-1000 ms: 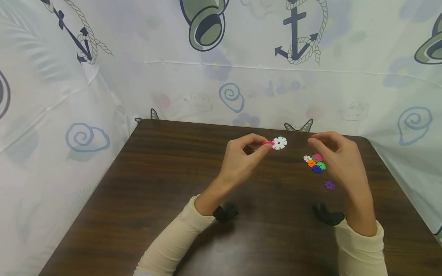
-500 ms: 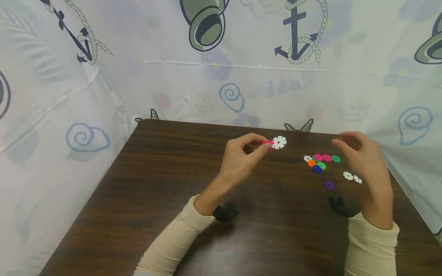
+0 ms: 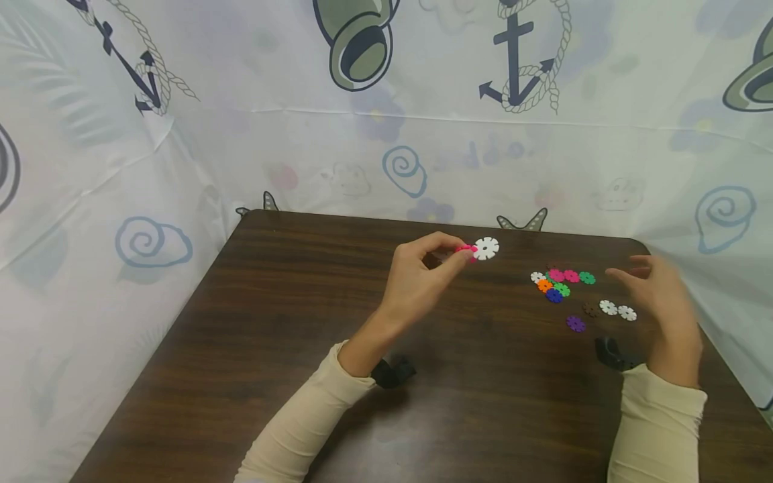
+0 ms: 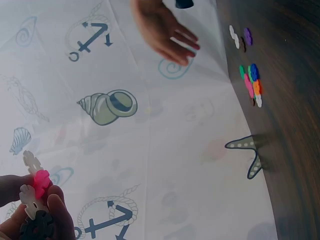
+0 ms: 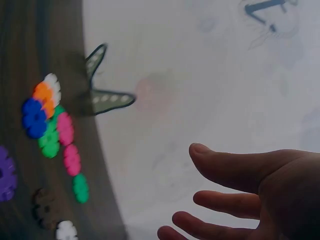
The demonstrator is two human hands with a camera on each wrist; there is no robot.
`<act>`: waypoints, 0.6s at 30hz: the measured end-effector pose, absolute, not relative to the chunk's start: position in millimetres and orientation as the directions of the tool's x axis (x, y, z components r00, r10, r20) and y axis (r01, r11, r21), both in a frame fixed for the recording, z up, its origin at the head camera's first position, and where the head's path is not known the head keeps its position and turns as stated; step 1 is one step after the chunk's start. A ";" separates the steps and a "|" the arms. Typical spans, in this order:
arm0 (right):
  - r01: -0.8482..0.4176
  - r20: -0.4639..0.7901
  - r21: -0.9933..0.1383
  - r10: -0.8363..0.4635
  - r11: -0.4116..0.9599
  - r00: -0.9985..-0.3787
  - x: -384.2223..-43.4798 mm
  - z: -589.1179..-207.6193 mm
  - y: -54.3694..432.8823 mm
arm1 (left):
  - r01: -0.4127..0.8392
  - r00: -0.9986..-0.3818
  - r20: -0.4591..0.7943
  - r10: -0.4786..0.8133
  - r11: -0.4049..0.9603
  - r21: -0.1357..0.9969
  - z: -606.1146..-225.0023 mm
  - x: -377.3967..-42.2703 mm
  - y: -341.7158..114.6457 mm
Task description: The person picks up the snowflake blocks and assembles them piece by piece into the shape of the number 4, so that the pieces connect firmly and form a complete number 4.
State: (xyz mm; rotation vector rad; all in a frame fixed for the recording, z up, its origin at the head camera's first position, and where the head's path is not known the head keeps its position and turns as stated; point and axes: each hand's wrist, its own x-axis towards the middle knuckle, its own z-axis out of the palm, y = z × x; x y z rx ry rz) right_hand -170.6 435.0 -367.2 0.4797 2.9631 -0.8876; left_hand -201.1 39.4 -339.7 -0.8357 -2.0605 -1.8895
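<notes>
My left hand pinches several joined snowflake discs above the table. A pink disc sits among white ones, and a dark disc shows at the near end in the left wrist view. From the head view a white disc sticks out beyond the fingertips. My right hand hovers near the table's right edge with its fingers apart, holding nothing. To its left lie loose discs: two white ones, a brown one and a purple one.
A cluster of pink, green, orange, blue and white discs lies farther back, some overlapping. The dark wooden table meets a printed cloth backdrop behind and at both sides. Black straps are on both wrists.
My right hand has moved right, away from the discs, uncovering the white, brown, pink and green ones it hid. The left hand stays almost still with its joined discs.
</notes>
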 end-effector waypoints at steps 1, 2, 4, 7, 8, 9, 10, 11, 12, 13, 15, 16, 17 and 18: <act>0.301 -0.111 -0.526 0.287 0.795 -0.951 -171.8 -371.4 438.4 | 0.542 -0.814 0.522 0.254 0.010 0.840 -339.6 -201.3 39.0; 0.309 -0.121 -0.514 0.288 0.800 -0.950 -173.0 -375.9 441.5 | 0.541 -0.815 0.521 0.253 0.010 0.841 -339.7 -201.5 38.8; 0.325 -0.143 -0.497 0.294 0.805 -0.945 -175.3 -384.9 447.1 | 0.543 -0.815 0.523 0.250 0.010 0.840 -339.3 -201.5 37.9; 0.351 -0.167 -0.480 0.310 0.804 -0.936 -178.5 -397.8 454.2 | 0.542 -0.815 0.522 0.250 0.011 0.840 -339.4 -201.8 36.9; 0.362 -0.173 -0.479 0.319 0.799 -0.932 -179.4 -401.8 455.7 | 0.541 -0.815 0.522 0.251 0.010 0.841 -339.6 -202.1 36.9; 0.374 -0.181 -0.482 0.328 0.793 -0.927 -180.5 -405.4 457.3 | 0.542 -0.815 0.522 0.251 0.011 0.841 -339.5 -202.2 36.8; 0.380 -0.185 -0.484 0.332 0.788 -0.925 -181.4 -408.7 458.7 | 0.543 -0.814 0.523 0.252 0.011 0.840 -339.5 -202.4 36.7; 0.384 -0.187 -0.482 0.336 0.787 -0.923 -182.3 -411.9 459.7 | 0.543 -0.814 0.523 0.252 0.011 0.840 -339.4 -202.5 36.7; 0.388 -0.187 -0.477 0.341 0.789 -0.921 -183.2 -414.8 460.2 | 0.544 -0.814 0.524 0.251 0.010 0.839 -339.4 -202.8 36.8; 0.398 -0.196 -0.473 0.347 0.786 -0.917 -184.0 -417.5 460.5 | 0.544 -0.813 0.525 0.251 0.009 0.839 -339.4 -203.1 36.9; 0.406 -0.209 -0.464 0.348 0.788 -0.914 -185.6 -422.1 460.9 | 0.546 -0.813 0.527 0.249 0.008 0.838 -339.2 -203.2 36.7; 0.406 -0.212 -0.458 0.347 0.791 -0.914 -186.0 -424.1 460.8 | 0.546 -0.812 0.528 0.248 0.008 0.837 -338.9 -203.0 36.6; 0.413 -0.219 -0.452 0.350 0.791 -0.911 -186.5 -426.1 460.6 | 0.546 -0.813 0.527 0.248 0.007 0.838 -338.7 -203.1 36.7; 0.421 -0.229 -0.449 0.353 0.789 -0.907 -187.0 -428.2 460.5 | 0.545 -0.813 0.527 0.248 0.008 0.838 -338.6 -203.1 36.7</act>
